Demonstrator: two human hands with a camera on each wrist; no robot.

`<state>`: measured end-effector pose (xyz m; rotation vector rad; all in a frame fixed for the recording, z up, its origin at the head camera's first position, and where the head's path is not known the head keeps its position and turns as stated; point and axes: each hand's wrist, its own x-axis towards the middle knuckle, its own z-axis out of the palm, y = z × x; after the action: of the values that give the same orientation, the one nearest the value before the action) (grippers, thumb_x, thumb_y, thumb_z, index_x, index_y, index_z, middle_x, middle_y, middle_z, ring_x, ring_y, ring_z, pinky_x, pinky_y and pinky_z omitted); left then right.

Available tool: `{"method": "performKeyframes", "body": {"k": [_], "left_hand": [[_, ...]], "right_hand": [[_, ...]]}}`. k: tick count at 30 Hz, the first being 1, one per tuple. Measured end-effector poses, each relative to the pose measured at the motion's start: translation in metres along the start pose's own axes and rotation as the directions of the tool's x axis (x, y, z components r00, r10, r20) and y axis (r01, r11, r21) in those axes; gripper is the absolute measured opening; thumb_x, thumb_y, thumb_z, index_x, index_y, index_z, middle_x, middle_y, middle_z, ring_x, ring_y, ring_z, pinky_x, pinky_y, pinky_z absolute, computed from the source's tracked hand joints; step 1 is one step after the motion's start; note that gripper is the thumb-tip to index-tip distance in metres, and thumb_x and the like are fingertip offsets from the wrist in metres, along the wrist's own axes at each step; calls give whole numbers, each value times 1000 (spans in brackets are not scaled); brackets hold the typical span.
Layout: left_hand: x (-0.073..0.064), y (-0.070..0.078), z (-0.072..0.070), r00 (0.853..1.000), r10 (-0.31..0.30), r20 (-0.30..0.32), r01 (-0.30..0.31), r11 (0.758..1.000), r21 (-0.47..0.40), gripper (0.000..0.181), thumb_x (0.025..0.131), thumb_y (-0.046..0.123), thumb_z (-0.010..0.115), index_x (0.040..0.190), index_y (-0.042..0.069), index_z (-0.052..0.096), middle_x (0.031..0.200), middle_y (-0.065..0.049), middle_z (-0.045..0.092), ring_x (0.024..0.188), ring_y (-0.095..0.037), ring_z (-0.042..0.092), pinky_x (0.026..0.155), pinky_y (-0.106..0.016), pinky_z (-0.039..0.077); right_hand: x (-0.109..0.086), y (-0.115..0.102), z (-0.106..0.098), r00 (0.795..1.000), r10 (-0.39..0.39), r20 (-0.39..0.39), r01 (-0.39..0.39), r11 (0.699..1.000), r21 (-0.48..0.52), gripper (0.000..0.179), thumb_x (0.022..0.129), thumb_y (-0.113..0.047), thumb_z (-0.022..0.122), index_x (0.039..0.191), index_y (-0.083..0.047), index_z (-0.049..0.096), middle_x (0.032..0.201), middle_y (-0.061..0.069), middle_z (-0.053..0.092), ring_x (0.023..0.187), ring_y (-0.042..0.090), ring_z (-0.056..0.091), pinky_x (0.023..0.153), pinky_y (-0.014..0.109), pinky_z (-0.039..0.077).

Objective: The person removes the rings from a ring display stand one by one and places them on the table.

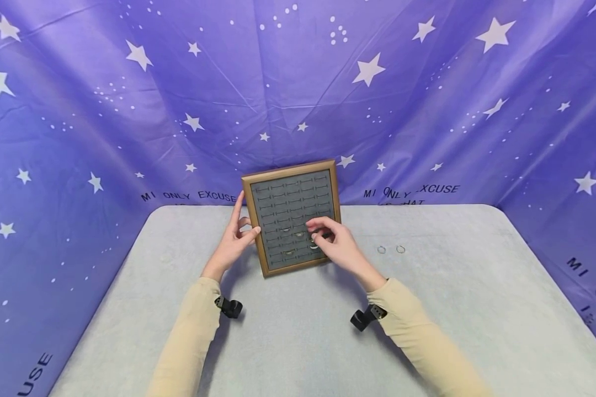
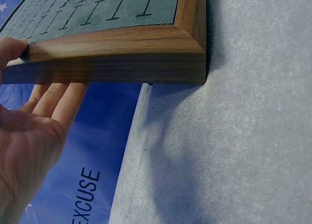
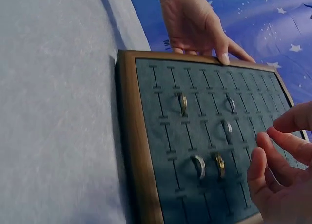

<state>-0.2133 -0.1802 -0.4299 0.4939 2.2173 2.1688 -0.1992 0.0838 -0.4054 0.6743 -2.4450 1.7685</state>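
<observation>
A wood-framed ring display board (image 1: 288, 171) stands tilted on the table, its grey slotted pad (image 3: 161, 136) facing me. My left hand (image 1: 230, 246) grips its left side, thumb on the front of the frame and fingers behind. My right hand (image 1: 341, 249) is over the lower right of the pad, fingers bent and nothing showing between the fingertips. In the right wrist view, several rings sit in the slots: a gold ring (image 3: 183, 104), a silver ring (image 3: 227, 130), a silver textured ring (image 3: 199, 166) and another gold ring (image 3: 220, 165) among them.
Two loose rings lie to the right on the grey-covered table (image 1: 288, 331): a silver one (image 1: 381, 250) and a gold-toned one (image 1: 400, 249). A purple star-patterned curtain (image 1: 298, 82) hangs behind the table and along both sides, close behind the display board.
</observation>
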Motion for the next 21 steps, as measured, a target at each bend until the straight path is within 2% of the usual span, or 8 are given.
{"method": "performKeyframes", "body": {"k": [5, 9, 14, 21], "left_hand": [[0, 1, 0, 1000, 6, -1, -6, 1000, 8, 89, 95, -5, 55, 157, 29, 1, 110, -23, 54, 87, -24, 62, 77, -36, 57], [0, 1, 0, 1000, 11, 1, -11, 1000, 8, 88, 95, -5, 55, 157, 26, 1, 110, -24, 55, 88, -25, 62, 78, -36, 57], [0, 2, 1, 1000, 10, -1, -10, 1000, 12, 88, 95, -5, 55, 157, 25, 0, 112, -26, 54, 88, -24, 63, 78, -37, 56], [0, 1, 0, 1000, 13, 1, -13, 1000, 12, 88, 95, -5, 55, 157, 25, 1, 107, -23, 55, 85, -24, 63, 77, -35, 57]], "right_hand": [[7, 14, 12, 1000, -26, 10, 27, 999, -18, 24, 89, 6, 60, 113, 7, 63, 104, 21, 65, 88, 28, 56, 68, 27, 45], [11, 16, 18, 999, -31, 9, 32, 999, -37, 23, 88, 2, 64, 111, 1, 66, 103, 14, 66, 88, 23, 56, 69, 28, 45], [14, 15, 26, 999, -44, 8, 44, 996, -76, 22, 88, 0, 65, 109, -2, 67, 100, 8, 64, 86, 19, 55, 65, 24, 44], [20, 17, 36, 997, -79, -17, 76, 988, -132, 19, 88, -4, 67, 107, -4, 68, 96, 4, 61, 81, 16, 54, 61, 25, 44]]}}
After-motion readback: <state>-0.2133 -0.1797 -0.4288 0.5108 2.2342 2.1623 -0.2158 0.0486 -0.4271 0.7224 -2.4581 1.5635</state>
